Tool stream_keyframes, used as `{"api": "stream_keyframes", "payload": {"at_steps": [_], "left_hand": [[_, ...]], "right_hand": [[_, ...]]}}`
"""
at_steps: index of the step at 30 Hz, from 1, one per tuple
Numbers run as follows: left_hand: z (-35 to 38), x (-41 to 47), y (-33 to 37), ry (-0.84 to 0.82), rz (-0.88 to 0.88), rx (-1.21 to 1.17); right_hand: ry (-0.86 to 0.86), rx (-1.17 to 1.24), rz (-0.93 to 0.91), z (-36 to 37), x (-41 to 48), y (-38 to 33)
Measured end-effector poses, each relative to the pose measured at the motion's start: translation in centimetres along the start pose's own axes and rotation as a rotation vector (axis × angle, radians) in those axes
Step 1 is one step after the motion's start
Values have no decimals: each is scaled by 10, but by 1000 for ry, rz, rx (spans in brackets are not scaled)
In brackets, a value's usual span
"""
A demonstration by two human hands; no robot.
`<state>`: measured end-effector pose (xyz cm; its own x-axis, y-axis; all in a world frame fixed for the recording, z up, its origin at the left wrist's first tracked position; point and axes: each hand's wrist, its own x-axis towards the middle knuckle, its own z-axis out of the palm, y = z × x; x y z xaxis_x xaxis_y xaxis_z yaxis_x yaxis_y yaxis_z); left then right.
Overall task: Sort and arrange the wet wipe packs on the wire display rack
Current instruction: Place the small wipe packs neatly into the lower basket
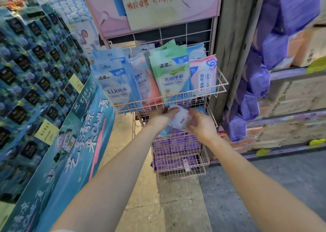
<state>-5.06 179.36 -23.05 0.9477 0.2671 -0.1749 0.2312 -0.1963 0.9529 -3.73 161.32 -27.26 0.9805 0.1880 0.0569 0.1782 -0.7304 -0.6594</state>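
- Head view: a white and pink wet wipe pack (pixel 180 119) is held between both hands just under the front edge of the top basket (pixel 221 89), probably so that its kind can be checked before a row is chosen for it.
- The left hand (pixel 161 116) is curled round the pack's left end, and the right hand (pixel 201 126) is closed on its right end, so the soft pack is kept flat and steady.
- In the top basket the packs are stood upright with their faces forward, grouped by colour so that the labels can be read: a blue pack (pixel 115 85) at the left, a coral pack (pixel 146 83) beside it, then a green pack (pixel 172 73).
- A pink and blue pack (pixel 203 76) is turned sideways against the basket's right wall, which suggests the sorting is unfinished.
- Purple packs (pixel 176 143) are kept apart in the lower tiers of the wire display rack (pixel 176 174).
- A teal promotional stand (pixel 79 143) is set just left of the rack.
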Motion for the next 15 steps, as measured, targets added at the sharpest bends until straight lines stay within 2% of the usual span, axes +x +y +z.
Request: {"api": "stream_keyframes", "payload": {"at_steps": [3,7,11,13,15], "left_hand": [[-2,-3,0,38,-16,-59],[-9,-11,5,74,1,-259],[-11,-23,13,166,11,-134],[-14,-41,10,94,-20,-96],[-21,-54,-5,-79,-31,-12]], "right_hand": [[32,-15,-8,-5,0,-5],[-24,-121,-86,-16,3,-11],[16,-14,-165,-18,-1,-13],[58,14,-198,-19,-7,-14],[89,53,-257,-21,-18,-17]]}}
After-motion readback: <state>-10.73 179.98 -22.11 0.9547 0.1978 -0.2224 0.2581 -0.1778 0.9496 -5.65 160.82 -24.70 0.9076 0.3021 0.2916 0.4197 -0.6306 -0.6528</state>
